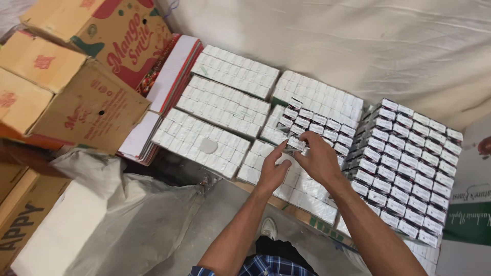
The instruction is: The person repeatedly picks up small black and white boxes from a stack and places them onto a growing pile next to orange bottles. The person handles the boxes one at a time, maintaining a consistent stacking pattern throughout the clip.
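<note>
Both hands meet over a spread of small boxes. A small dark-and-white box (295,145) is pinched between the fingertips of my left hand (272,171) and my right hand (318,159). It hovers at the front edge of a partial layer of matching dark boxes (317,124), which rests on white wrapped packs (327,99). A tall block of the same dark boxes (409,163) stands just right of my right hand.
Several flat white wrapped packs (225,105) lie in rows to the left. Brown cardboard cartons (87,66) are piled at far left, with a white sack (102,214) below them. White cloth (358,41) covers the back. My shoe (269,228) shows on the grey floor.
</note>
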